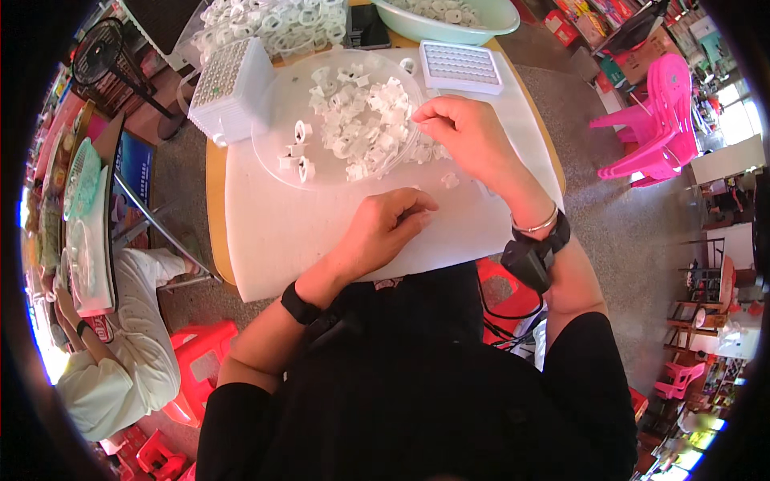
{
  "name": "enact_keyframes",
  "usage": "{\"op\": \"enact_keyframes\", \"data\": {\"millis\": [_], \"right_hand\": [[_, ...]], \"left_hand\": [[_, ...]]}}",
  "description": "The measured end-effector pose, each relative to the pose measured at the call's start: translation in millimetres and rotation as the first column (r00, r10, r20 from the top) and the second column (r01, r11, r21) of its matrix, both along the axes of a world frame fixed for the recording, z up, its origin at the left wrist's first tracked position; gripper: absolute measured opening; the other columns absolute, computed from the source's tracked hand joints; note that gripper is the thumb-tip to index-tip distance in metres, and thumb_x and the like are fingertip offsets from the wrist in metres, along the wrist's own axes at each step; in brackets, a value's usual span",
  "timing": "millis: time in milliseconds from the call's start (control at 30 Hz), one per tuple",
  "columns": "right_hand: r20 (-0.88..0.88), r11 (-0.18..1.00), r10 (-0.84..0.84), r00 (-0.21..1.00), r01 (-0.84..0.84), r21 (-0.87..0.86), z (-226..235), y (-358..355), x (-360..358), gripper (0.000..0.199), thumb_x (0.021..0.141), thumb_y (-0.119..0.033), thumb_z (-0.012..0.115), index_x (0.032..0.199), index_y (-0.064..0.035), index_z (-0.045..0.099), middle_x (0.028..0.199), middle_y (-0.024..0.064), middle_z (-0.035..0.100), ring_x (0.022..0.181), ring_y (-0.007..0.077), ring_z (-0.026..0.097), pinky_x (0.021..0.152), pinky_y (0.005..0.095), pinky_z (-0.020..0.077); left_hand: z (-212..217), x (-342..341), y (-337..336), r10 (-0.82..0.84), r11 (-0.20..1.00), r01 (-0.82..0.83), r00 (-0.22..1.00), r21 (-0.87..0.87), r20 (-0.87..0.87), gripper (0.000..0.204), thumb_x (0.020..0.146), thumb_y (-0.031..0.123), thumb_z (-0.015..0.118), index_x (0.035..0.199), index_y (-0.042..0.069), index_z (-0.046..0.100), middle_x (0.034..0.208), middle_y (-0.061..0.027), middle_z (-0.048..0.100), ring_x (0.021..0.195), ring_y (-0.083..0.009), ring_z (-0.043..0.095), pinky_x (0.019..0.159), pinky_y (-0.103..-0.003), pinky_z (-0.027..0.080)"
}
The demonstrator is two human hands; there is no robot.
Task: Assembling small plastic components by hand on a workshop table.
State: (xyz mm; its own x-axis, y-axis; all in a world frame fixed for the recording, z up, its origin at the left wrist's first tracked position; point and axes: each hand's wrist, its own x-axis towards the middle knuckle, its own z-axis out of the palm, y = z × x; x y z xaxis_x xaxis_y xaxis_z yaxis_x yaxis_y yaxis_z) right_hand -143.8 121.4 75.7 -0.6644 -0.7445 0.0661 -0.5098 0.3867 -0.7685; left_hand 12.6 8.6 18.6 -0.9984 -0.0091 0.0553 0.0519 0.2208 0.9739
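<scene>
My right hand (469,136) is at the right edge of a clear round tray (270,163), thumb and forefinger pinched. Whatever sits between those fingertips, if anything, is too small to make out. Small white plastic parts (377,120) lie heaped on the tray, with a few apart from the heap at its left side. Some more white pieces (450,180) rest on the white tabletop (321,232) below my right hand. Closer to me, my left hand (385,228) hovers over or rests on the tabletop, fingers curled and thumb against forefinger; their contents are hidden.
A stack of white gridded trays (228,96) stands left of the round tray. One white slotted tray (461,67) lies behind my right hand. Farther back are a bag of white parts (273,24) and a pale green basin (449,34). A person (136,345) sits at left.
</scene>
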Motion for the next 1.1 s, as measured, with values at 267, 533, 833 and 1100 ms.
{"op": "enact_keyframes", "data": {"millis": [267,533,833,1100], "right_hand": [[-0.722,0.972,0.231,0.653,-0.188,0.141,-42.7,-52.7,1.5,0.019,0.079,-0.017,0.062,0.09,-0.0028,0.067,0.082,0.0096,0.064,0.071,0.028,0.06,0.065,0.0395,0.0467],[-0.108,0.99,0.139,0.984,-0.138,0.023,-15.8,-47.8,1.3,0.015,0.078,-0.015,0.062,0.087,-0.0044,0.068,0.084,0.0128,0.066,0.074,0.0263,0.061,0.066,0.0388,0.0469],[-0.493,0.931,0.329,0.806,-0.19,0.31,-18.0,-56.7,15.1,0.017,0.074,-0.017,0.065,0.086,-0.0061,0.069,0.089,0.0124,0.067,0.081,0.03,0.062,0.075,0.0388,0.0487],[0.048,0.972,0.221,0.974,-0.224,0.074,-12.7,-59.7,-0.4,0.026,0.078,-0.017,0.066,0.098,-0.001,0.067,0.091,0.0089,0.069,0.079,0.0169,0.065,0.073,0.0289,0.049]], "left_hand": [[-2.9,1.3,5.5,0.01,0.998,-0.015,0.997,-0.059,-0.083,0.014,0.086,0.005,0.06,0.098,-0.001,0.063,0.083,-0.0098,0.063,0.07,-0.0158,0.057,0.065,-0.029,0.047],[-3.3,4.1,2.1,0.01,0.997,-0.016,0.997,-0.071,-0.077,0.014,0.087,0.004,0.059,0.099,-0.002,0.063,0.082,-0.0071,0.062,0.072,-0.0109,0.055,0.067,-0.027,0.047],[-7.2,3.8,2.2,0.042,0.996,-0.055,0.985,-0.073,-0.168,0.012,0.084,0.006,0.059,0.094,0.001,0.064,0.083,-0.0153,0.064,0.072,-0.028,0.061,0.067,-0.035,0.048],[-8.9,4.0,1.1,0.022,0.996,-0.035,0.986,-0.076,-0.165,0.014,0.087,0.005,0.059,0.098,0.0,0.063,0.083,-0.011,0.064,0.073,-0.017,0.059,0.068,-0.031,0.048]]}}
